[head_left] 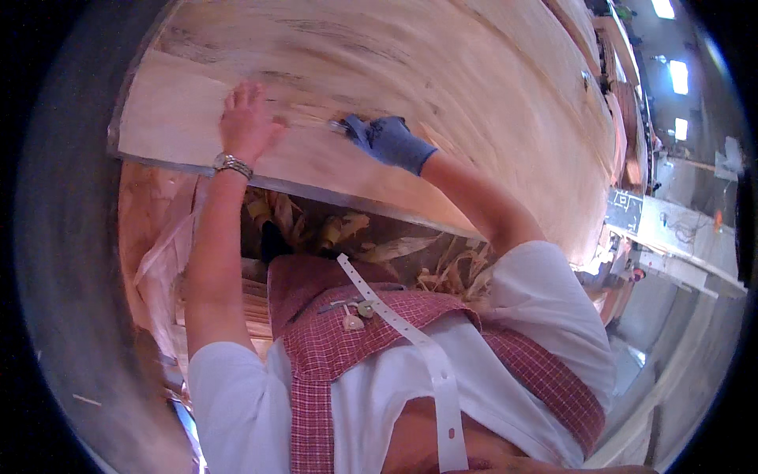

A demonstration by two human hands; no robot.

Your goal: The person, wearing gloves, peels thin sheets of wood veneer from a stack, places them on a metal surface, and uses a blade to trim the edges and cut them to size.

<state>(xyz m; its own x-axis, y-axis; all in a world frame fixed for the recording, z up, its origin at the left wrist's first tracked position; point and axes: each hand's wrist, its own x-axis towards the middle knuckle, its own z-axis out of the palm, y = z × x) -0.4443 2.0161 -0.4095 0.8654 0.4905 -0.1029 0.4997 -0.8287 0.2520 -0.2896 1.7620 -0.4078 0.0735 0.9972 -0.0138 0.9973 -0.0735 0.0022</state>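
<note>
Across the upper view: one broad, pale wood sheet [482, 103], lying flat, dark-streaked, near edge facing the person's waist. Condition: work on it judged under way and unfinished; dark streaks show on the far part, and a pale sliver [309, 107] lies between the hands. Share completed: not determinable. Position: beneath and beyond both hands. Left hand [248, 125], bare, with metal watch [234, 164] at the wrist: laid palm-down toward the sheet's left end, fingers extended, gripping nothing. Right hand [388, 142], in blue-grey glove: closed around a small tool [338, 125], bright tip pointing left; blur leaves its kind uncertain. Below the near edge: curled wood strips [395, 248]. Nearest the camera: red checked apron [332, 340].
</note>
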